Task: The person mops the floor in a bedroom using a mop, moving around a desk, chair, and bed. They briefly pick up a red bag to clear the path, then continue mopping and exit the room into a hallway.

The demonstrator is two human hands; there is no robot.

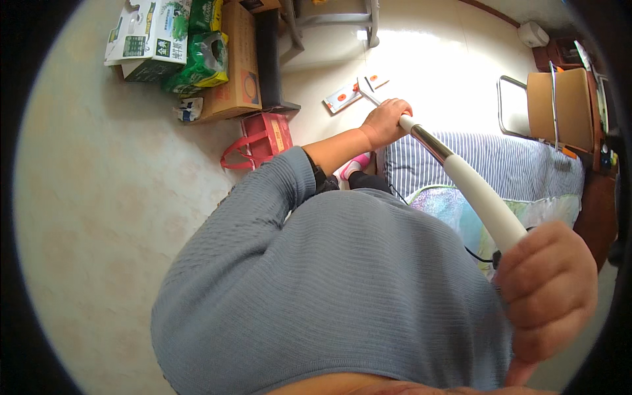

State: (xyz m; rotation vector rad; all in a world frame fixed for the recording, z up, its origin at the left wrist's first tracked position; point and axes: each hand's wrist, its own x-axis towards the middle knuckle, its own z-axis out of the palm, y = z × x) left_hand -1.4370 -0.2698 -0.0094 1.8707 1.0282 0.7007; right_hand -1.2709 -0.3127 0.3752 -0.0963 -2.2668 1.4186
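Gripping: I see both hands on the mop handle [484, 197].
Left hand [387, 120]: fingers wrapped lower down the handle.
Right hand [548, 296]: fingers clenched at its top.
Mop head [355, 92]: on floor [99, 197], beyond handle.

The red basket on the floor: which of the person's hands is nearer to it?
Left. The left hand grips the mop handle partway down, a little right of the red basket. The right hand closes on the handle's white top end, far off, close to the camera.
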